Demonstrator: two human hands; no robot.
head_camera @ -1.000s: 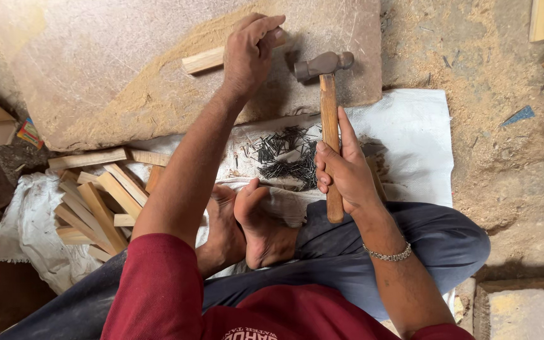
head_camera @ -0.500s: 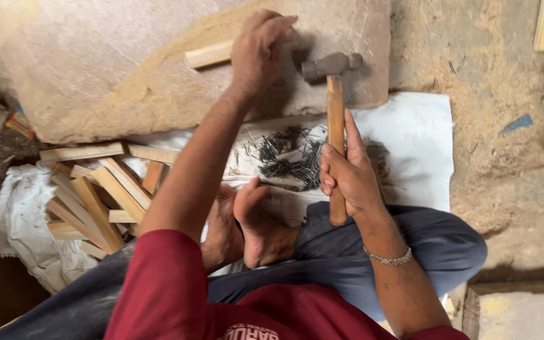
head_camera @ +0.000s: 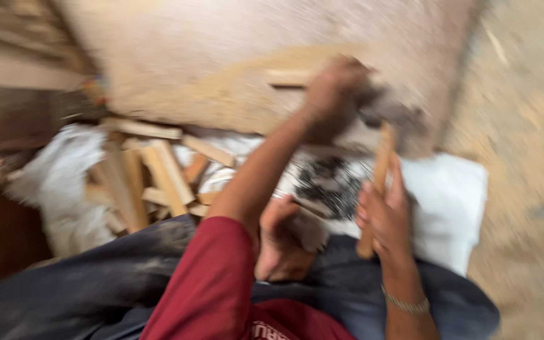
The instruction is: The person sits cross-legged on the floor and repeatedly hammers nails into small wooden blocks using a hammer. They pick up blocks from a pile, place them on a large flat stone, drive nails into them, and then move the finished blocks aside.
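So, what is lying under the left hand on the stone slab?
A light wooden strip sticks out from under the left hand onto the stone slab. The hand covers its other end, and the picture is blurred.

Floor-level woodworking shop, informal. Evidence: dusty sawdust-strewn dirt floor (head_camera: 524,126), big flat stone slab used as a work block (head_camera: 221,56), heap of short cut pale wooden strips (head_camera: 152,170) on a white sack sheet (head_camera: 448,201), dark pile of small metal nails (head_camera: 328,186), wooden-handled hammer (head_camera: 379,182). Frame is motion-blurred.
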